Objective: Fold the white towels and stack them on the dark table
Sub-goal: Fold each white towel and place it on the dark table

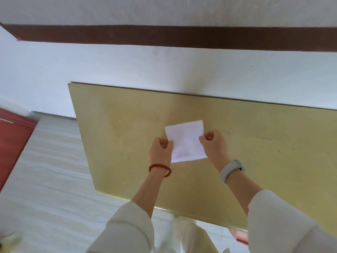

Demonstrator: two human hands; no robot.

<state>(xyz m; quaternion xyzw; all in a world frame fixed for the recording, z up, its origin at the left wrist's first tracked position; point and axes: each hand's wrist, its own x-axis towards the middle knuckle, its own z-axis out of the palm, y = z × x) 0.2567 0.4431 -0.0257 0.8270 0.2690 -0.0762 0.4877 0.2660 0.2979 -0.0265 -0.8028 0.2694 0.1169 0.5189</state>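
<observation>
A small white towel (186, 141), folded into a rough square, is held over the middle of a yellowish table (116, 125). My left hand (160, 152) pinches its left edge, and a red bead bracelet sits on that wrist. My right hand (213, 145) pinches the right edge; that wrist carries a grey band. Whether the towel rests flat on the table or hangs just above it I cannot tell. No other towel or stack shows.
The table stands against a white wall (164, 70) with a dark brown band. Pale striped floor (45, 179) lies to the left, with a red door or cabinet (12, 143) at the far left. Pale fabric or plastic (184, 236) shows below the table's near edge.
</observation>
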